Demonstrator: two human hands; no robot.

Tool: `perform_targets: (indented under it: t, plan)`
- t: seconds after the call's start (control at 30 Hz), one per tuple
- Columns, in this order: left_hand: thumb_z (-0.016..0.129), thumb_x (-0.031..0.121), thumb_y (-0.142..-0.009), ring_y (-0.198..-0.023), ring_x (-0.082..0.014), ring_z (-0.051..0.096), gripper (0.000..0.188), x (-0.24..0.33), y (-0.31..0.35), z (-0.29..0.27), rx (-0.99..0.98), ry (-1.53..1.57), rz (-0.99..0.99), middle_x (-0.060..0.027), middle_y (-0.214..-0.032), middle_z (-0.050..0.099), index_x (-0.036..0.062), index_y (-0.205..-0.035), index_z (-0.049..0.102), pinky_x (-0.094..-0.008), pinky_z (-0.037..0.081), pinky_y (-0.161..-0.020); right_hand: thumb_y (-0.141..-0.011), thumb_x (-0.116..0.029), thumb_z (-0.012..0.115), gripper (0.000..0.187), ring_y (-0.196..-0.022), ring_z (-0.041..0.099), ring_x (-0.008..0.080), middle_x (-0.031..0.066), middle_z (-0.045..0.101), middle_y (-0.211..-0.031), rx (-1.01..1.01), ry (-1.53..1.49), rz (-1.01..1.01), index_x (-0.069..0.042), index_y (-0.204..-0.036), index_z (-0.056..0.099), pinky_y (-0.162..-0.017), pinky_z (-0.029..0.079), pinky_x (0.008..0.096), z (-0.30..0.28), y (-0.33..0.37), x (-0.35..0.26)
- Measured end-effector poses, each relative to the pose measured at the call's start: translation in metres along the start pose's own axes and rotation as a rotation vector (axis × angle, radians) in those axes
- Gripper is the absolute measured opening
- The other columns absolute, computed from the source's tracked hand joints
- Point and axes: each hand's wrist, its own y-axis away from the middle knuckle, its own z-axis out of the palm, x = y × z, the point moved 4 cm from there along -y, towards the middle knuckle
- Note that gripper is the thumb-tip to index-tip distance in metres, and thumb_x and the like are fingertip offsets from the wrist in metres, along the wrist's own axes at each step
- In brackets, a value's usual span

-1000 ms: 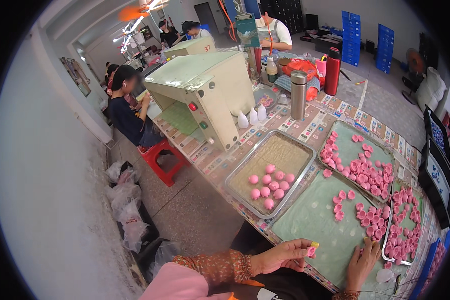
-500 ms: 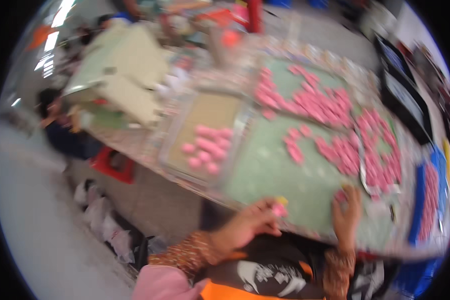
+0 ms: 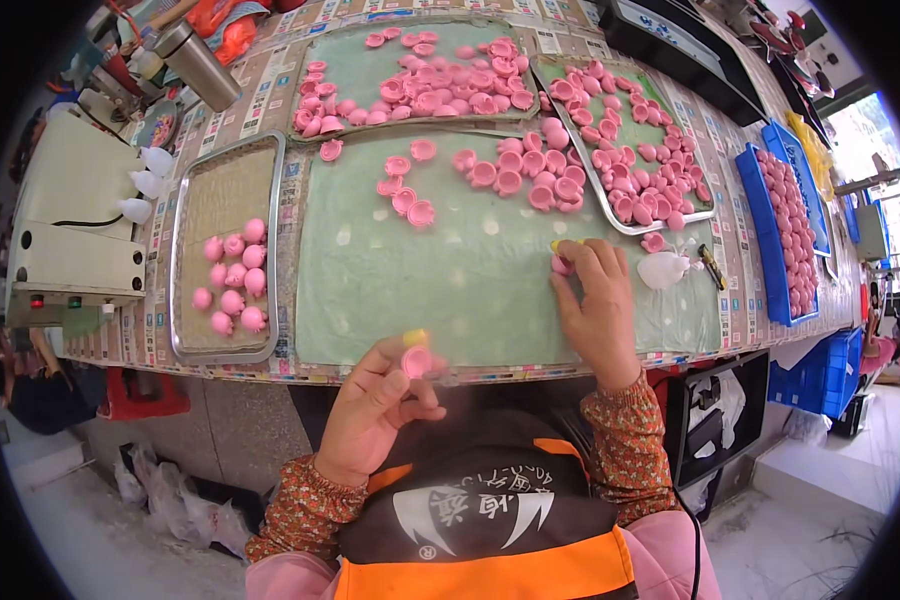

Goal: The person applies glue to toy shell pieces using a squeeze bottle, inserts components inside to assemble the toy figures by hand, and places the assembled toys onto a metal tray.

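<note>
Between the thumb and fingers of my left hand (image 3: 368, 408), at the table's front edge, is a small pink cup-shaped shell (image 3: 417, 361), its hollow side showing. My right hand (image 3: 602, 312) pinches another pink piece (image 3: 561, 265) above the green mat (image 3: 390, 290); fingers cover most of it. Each hand has a yellow cover on a fingertip. Loose pink shells (image 3: 508, 182) lie on the mat ahead of my hands, many hollow side up. A white squeeze bottle (image 3: 660, 270) lies right of my right hand, with a small knife (image 3: 712, 266) beside it.
Left of the mat, a metal tray (image 3: 177, 290) holds several closed pink balls (image 3: 235, 274). More shells fill a far mat (image 3: 340, 60) and a right-hand tray (image 3: 610, 215). A blue crate (image 3: 753, 215), a beige machine (image 3: 75, 210) and a steel flask (image 3: 198, 65) stand around.
My view has turned and steadied, so the table now sits straighter in front of me. Both hands still hold pink pieces; they appear farther left in the picture.
</note>
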Motion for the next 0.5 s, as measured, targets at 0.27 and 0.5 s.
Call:
perform_targets:
  t: [0.27, 0.5]
  plan:
    - [0.06, 0.027, -0.095, -0.088, -0.0162, 0.063, 0.052, -0.004, -0.001, -0.001, 0.012, -0.002, -0.028, -0.0159, -0.119, 0.059, 0.0031, -0.138, 0.041, -0.0357, 0.06, -0.08, -0.085, -0.005, 0.065, 0.019, -0.071, 0.054, 0.0214, 0.0118, 0.055, -0.09, -0.235, -0.417, 0.22, 0.001, -0.103, 0.061, -0.065, 0.045, 0.0313, 0.002, 0.011, -0.006]
    - [0.058, 0.026, -0.096, -0.09, -0.0173, 0.062, 0.053, -0.008, -0.003, 0.002, -0.009, 0.072, -0.066, -0.0158, -0.121, 0.058, 0.0042, -0.14, 0.039, -0.0365, 0.06, -0.081, -0.086, -0.006, 0.066, 0.024, -0.071, 0.054, 0.0218, 0.0111, 0.053, -0.09, -0.124, -0.179, 0.249, 0.0, -0.108, 0.059, -0.063, 0.045, 0.0312, -0.01, 0.012, -0.007]
